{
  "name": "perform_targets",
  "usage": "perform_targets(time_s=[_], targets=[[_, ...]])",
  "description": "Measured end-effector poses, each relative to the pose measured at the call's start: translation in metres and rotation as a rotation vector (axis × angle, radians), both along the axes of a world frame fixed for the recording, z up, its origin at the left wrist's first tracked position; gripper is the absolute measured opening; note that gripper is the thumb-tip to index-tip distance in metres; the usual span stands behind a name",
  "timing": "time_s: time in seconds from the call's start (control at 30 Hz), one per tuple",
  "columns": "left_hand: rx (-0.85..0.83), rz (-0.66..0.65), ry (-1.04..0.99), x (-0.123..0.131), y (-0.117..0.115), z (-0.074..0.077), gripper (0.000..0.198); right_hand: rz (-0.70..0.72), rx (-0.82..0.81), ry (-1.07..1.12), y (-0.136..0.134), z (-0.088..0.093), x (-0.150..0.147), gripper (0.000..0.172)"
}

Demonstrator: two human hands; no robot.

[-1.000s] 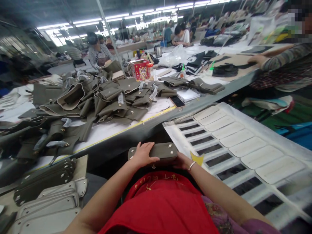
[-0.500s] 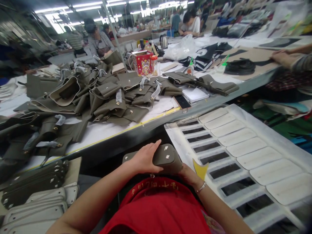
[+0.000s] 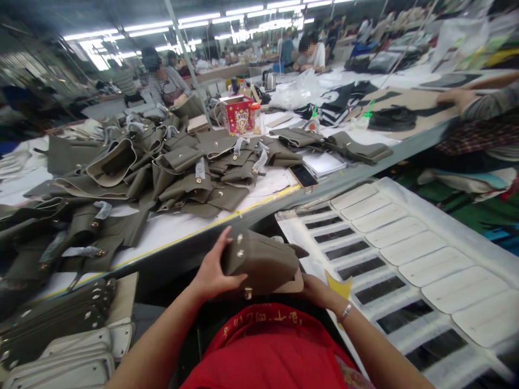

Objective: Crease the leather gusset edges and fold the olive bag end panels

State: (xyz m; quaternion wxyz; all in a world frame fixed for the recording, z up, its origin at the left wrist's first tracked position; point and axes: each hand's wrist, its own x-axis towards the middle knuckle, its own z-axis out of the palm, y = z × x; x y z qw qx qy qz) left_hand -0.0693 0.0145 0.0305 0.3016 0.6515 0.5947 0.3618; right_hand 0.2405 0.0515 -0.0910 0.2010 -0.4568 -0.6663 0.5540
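Observation:
An olive-grey leather bag (image 3: 270,267) is held up in front of my red apron, tilted, with two metal studs on its left end and a gold clasp at the lower edge. My left hand (image 3: 213,273) is wrapped round that studded end, thumb along the near side and fingers on the far side. At the open right end, where a pale inner edge shows, my right hand (image 3: 318,292) grips the bag; its fingers are mostly hidden behind the leather.
Olive bag pieces (image 3: 178,167) are heaped on the table. A white rack (image 3: 292,227) with pale panels stands to the right. Studded strips (image 3: 57,319) and light panels (image 3: 65,346) are stacked at lower left. A phone (image 3: 303,175) lies by the table edge; a co-worker's hand (image 3: 458,98) is beyond.
The bag has been turned: its studded face has swung left and its side and open right end now show. My left hand has moved left with it.

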Motion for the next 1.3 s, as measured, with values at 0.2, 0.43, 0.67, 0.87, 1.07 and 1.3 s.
perform_targets(time_s=[0.2, 0.43, 0.67, 0.87, 1.07, 1.3], targets=[[0.039, 0.524, -0.637, -0.086, -0.047, -0.021, 0.067, -0.258, -0.179, -0.044, 0.019, 0.064, 0.059, 0.042], [0.049, 0.953, -0.675, -0.12, -0.117, -0.031, 0.053, -0.033, -0.088, 0.16, 0.031, 0.15, -0.05, 0.038], [0.542, 0.744, 0.568, -0.153, -0.159, 0.091, 0.081, 0.105, -0.053, 0.323, 0.025, 0.19, -0.161, 0.04], [0.682, -0.399, 1.329, -0.069, -0.138, 0.175, 0.045, 0.35, -0.032, 0.457, 0.001, 0.225, -0.198, 0.053], [0.902, -0.862, 1.231, -0.008, -0.117, 0.137, 0.035, 0.433, 0.538, 0.148, -0.041, 0.251, -0.178, 0.043], [1.064, -1.055, 1.044, 0.035, -0.113, 0.095, 0.028, 0.106, 0.72, -0.279, -0.04, 0.255, -0.137, 0.045]])
